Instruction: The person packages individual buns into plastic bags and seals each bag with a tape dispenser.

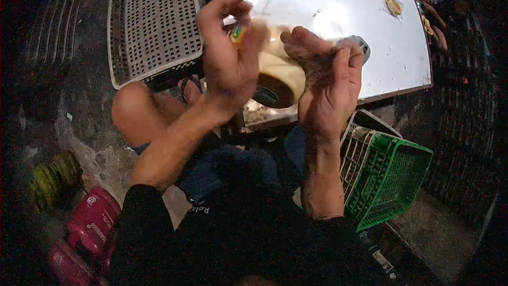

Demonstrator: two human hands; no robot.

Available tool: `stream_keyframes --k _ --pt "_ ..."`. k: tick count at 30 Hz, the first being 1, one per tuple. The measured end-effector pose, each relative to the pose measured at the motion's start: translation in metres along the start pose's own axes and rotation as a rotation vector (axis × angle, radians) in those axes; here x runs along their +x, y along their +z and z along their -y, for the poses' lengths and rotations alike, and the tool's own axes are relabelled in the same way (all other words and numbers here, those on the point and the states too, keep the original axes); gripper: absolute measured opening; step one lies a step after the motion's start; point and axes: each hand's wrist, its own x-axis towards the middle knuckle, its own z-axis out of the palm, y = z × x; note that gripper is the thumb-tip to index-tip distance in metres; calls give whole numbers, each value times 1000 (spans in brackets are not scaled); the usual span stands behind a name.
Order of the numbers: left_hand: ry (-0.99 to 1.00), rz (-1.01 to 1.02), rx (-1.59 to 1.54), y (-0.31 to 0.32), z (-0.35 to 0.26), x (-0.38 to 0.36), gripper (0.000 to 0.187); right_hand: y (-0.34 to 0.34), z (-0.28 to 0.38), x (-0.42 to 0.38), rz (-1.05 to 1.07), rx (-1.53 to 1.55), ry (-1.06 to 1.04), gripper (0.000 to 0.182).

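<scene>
1. White glare washes out the middle of the table [391,47].
2. Around the table, dim, grainy shadow deepens toward black.
3. Over its near side, motion blur softens the left hand [228,61] and right hand [329,87].
4. Well outside it, lines bow.

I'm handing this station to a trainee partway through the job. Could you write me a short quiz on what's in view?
1. Multiple choice: Which is nearest the perforated grey crate?
A) the green crate
B) the left hand
C) the right hand

2. True or false: The green crate is off the white tabletop, on the right hand's side.

3. Fill in the blank: Between the left hand and the right hand, near the table's near edge, is a thick, pale ____.

Key: 1. B; 2. true; 3. roll
</scene>
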Motion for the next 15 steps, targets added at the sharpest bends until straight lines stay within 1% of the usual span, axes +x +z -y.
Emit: stream_keyframes --k 3,5,6,8,9,10,11,12,13,14,15 --pt "59 172 74 0 -17 -17 26 -6 3 -8 19 -60 -48 14" --pt "89 281 122 -3 -28 -27 27 -7 7 -13 -3 -394 -178 14" --pt "-207 384 -70 -8 -34 -26 26 -7 9 -14 -12 -558 -248 15" --pt "-335 337 -268 -6 -35 -27 23 -18 2 -22 -45 -876 -650 18" --pt "-393 316 -363 -4 -34 -25 22 -21 5 -25 52 -1055 -793 25" --pt "-521 292 -538 -2 -33 -26 20 -22 8 -28 139 -1211 -957 33" --pt "-468 292 -394 0 -34 -32 19 -23 1 -30 155 -1199 -894 42" --pt "-414 295 -255 2 -38 -38 18 -21 1 -40 121 -1205 -731 44" --pt "-357 297 -116 4 -42 -44 17 -24 2 -45 123 -1192 -640 40" --pt "-297 283 -259 4 -35 -49 16 -28 4 -50 122 -1179 -550 36" --pt "-107 290 -251 6 -32 -49 17 -31 6 -55 117 -1168 -461 33"
